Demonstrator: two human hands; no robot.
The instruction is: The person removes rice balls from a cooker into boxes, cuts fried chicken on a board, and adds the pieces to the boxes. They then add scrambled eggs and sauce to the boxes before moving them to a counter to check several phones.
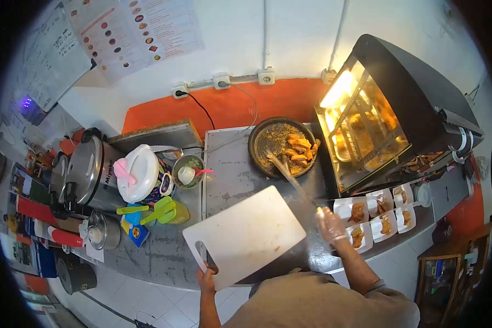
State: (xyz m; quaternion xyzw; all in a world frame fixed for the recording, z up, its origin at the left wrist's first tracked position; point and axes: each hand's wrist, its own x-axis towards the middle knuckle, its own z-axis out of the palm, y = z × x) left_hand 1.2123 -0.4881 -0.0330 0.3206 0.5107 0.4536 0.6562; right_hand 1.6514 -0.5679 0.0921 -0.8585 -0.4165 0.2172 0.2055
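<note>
1. The right hand (331, 227), in a thin clear glove, is closed around the near end of a long utensil (293, 181). Motion blur smears the fingers, so their exact placement is unclear.
2. The utensil slants up and left. Its far tip rests inside the stone dish (263, 143), beside the fried pieces (300, 150) and a ground paste.
3. The left hand (206, 279) grips the near corner of the white cutting board (246, 235), just below its handle slot. A dark object lies against the thumb and cannot be identified.
4. The board lies tilted on the metal counter (229, 164), and its near edge overhangs the counter's front edge.
5. Bare counter is open between the board and the dish.
6. To the right, paper trays (340, 206) of fried food sit just beside the right hand, under the lit display warmer (366, 120).
7. To the left, a rice cooker (90, 169) and green utensils (167, 210) crowd the counter.
8. The person's shoulder hides both forearms in part, and the lens rim cuts off the outer corners.
</note>
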